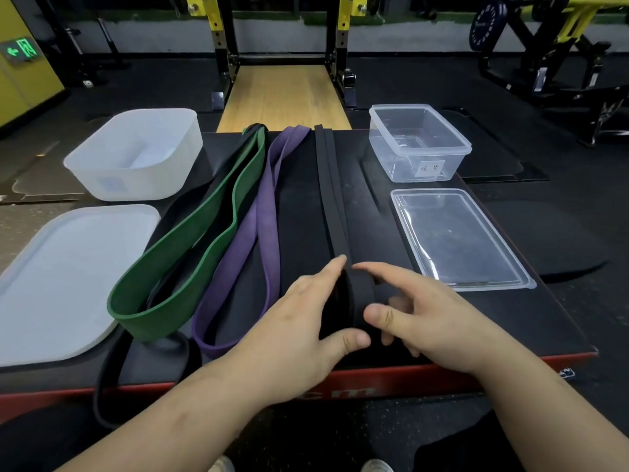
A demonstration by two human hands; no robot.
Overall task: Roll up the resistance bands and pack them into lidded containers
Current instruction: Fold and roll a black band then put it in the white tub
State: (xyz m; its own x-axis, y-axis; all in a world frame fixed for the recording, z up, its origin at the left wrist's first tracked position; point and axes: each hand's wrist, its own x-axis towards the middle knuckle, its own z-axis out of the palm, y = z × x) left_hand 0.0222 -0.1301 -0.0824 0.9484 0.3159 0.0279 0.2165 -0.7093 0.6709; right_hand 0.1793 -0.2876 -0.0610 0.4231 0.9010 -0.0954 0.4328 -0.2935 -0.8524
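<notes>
— Where's the black band [335,199]?

— Centre of the frame. It's a flat, matte rubber strip, doubled, running straight up the padded black platform [510,321]. Its near end is wound into a thick round coil, low centre.

— And the hands?

— Both are on that coil. The left hand [306,318] cups it from the left, forefinger curved over the top and thumb hooked round the near side. The right hand [418,318] grips it from the right, thumb against the coil, forefinger reaching across the top, the other fingers curled underneath.

— The other bands?

— Left of centre a wide green band [190,247] lies in a wavy, dusty-looking loop. A narrower purple band [252,233] lies between it and the black one. A thin black loop [107,373] droops over the platform's red front edge, lower left.

— Containers?

— Upper left there's a frosted white tub [136,155] with rounded corners, and its flat frosted lid [61,284] is below it. Upper right is a clear box [418,141], rectangular, with a small paper label. Its clear lid [456,236] lies just below it on the platform.
</notes>
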